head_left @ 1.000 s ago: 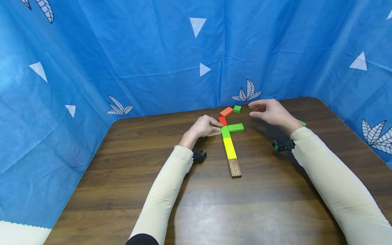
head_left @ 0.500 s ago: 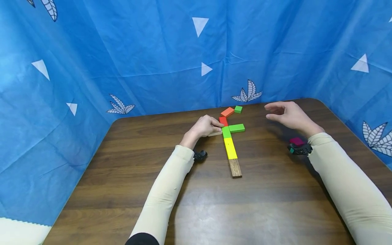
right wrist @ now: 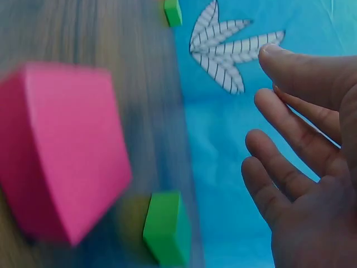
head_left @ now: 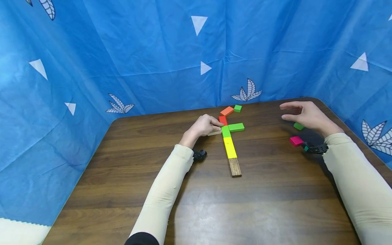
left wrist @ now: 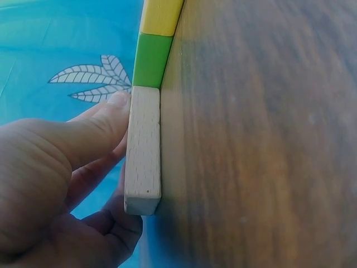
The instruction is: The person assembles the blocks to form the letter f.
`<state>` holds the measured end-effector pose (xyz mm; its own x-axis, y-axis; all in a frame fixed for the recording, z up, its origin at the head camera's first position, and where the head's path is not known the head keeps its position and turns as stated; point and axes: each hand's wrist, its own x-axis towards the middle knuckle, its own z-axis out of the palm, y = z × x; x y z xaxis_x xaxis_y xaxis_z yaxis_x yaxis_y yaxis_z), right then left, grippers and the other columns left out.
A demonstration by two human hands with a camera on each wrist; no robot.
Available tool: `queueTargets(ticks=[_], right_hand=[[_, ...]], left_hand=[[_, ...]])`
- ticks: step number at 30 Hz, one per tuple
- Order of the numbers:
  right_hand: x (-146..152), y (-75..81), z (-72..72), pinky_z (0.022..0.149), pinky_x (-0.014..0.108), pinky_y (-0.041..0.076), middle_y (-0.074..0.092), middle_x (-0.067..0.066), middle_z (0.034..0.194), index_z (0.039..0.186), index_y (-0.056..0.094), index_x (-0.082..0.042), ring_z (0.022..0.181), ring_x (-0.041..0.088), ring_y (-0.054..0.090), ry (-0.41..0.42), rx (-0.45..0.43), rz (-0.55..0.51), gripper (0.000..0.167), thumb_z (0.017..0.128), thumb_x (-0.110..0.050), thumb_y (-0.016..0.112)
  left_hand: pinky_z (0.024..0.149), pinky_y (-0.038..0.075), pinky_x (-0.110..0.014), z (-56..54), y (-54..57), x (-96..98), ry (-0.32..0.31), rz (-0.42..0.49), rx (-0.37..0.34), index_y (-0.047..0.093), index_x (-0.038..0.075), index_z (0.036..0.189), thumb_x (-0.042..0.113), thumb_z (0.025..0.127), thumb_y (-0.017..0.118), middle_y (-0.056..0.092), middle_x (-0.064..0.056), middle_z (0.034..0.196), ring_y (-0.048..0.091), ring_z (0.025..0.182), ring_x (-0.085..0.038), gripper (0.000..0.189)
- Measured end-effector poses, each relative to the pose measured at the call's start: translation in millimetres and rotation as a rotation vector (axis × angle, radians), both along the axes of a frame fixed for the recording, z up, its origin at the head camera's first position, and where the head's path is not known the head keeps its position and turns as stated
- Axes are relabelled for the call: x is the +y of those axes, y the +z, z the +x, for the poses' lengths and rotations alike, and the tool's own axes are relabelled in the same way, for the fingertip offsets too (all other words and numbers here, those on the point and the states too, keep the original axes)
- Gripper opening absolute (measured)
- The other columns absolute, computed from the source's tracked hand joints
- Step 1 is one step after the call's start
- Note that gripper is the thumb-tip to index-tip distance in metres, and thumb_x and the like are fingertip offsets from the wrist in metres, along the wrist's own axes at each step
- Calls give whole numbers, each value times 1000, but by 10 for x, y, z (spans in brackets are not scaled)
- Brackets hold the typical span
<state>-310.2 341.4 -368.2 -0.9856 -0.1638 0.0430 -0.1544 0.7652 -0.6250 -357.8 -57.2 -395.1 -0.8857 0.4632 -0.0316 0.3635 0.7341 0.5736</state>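
Note:
My left hand (head_left: 203, 126) holds a pale wooden block (left wrist: 144, 145) lying against the left side of a green block (head_left: 225, 131); the thumb is at its edge and the other fingers are partly hidden behind it. That green block continues a row with a yellow block (head_left: 230, 148), a brown wooden block (head_left: 234, 167) and a red block (head_left: 223, 120). A second green block (head_left: 236, 127) juts out to the right. On the right, my empty right hand (head_left: 309, 117) hovers over the table, fingers spread, near a pink block (head_left: 296, 141) and a loose green block (head_left: 298, 126).
An orange block (head_left: 227, 111) lies angled beyond the red one, with a small green block (head_left: 237, 108) beside it near the back edge. A blue printed curtain (head_left: 171, 51) hangs around the back and sides of the wooden table (head_left: 128, 177).
My right hand has moved right, away from the row, and the pink block and the loose green block have come into view by it. The left hand has stayed in place on the pale block.

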Motion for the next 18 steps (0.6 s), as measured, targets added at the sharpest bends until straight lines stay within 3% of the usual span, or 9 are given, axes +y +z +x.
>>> queueTargets(ticks=[4, 6, 9, 12, 13, 18], right_hand=[[139, -41, -9, 80, 15, 44, 53, 25, 150, 147, 56, -9, 131, 44, 51, 3, -4, -3, 59, 98, -39, 71], [208, -66, -9, 77, 13, 43, 53, 26, 149, 147, 56, -8, 131, 44, 51, -3, -6, 7, 60, 98, -39, 72], [301, -110, -11, 93, 33, 53, 50, 29, 150, 148, 53, -6, 134, 47, 48, -8, -34, 13, 63, 98, -39, 71], [377, -157, -16, 104, 65, 44, 46, 31, 153, 151, 50, -4, 138, 50, 43, -5, -78, 8, 69, 97, -42, 71], [400, -170, -18, 106, 70, 39, 44, 31, 154, 151, 48, -4, 139, 51, 41, -2, -92, 4, 70, 97, -42, 71], [482, -225, -18, 108, 74, 34, 41, 33, 155, 152, 47, -3, 143, 52, 34, 8, -136, 7, 72, 97, -42, 72]], left_hand=[[108, 50, -32, -8, -9, -4, 1, -7, 7, 79, 25, 122, 23, 92, 79, 74, 1, 128, 62, 127, -18, 30], [108, 50, -33, -10, -12, -2, 1, -6, 6, 79, 25, 121, 23, 92, 79, 74, 1, 128, 62, 127, -18, 29], [107, 50, -33, -12, -16, 2, 2, -1, 1, 79, 25, 121, 23, 92, 79, 74, 0, 128, 62, 127, -18, 29], [107, 51, -34, -15, -18, -1, 9, 4, -5, 79, 26, 121, 24, 91, 80, 74, 1, 128, 62, 127, -18, 29], [107, 51, -34, -16, -20, -2, 11, 5, -5, 79, 26, 121, 24, 91, 80, 74, 1, 128, 62, 127, -19, 30], [107, 51, -34, -23, -25, -12, 6, 12, -9, 80, 27, 120, 25, 91, 80, 74, 0, 128, 62, 127, -19, 29]])
